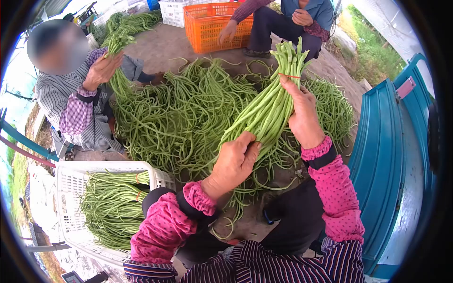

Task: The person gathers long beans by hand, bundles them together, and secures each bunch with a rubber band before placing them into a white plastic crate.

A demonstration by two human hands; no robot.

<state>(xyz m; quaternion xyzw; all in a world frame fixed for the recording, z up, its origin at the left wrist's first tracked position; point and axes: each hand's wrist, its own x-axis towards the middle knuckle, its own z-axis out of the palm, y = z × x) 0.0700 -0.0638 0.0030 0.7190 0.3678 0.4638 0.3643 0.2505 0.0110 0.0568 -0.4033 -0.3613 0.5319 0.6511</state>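
Observation:
A banded bundle of long green beans [270, 106] is held up in front of me, its stem ends at the top and the bean lengths slanting down to the left. My right hand [303, 111] grips it from the right side, thumb close under an orange-red rubber band [289, 76]. Lower on the bundle, my left hand [234, 162] is closed with thumb and fingers pinching beans on its near side. Its fingertips are partly hidden. Below and behind lies a large pile of loose long beans [184, 108] on the ground.
At my left a white plastic crate [68, 203] contains banded bean bundles [115, 207]. Across to the left a person [85, 104] holds up beans; another person [302, 23] sits beside an orange crate [198, 35]. Blue panels [377, 174] stand at my right.

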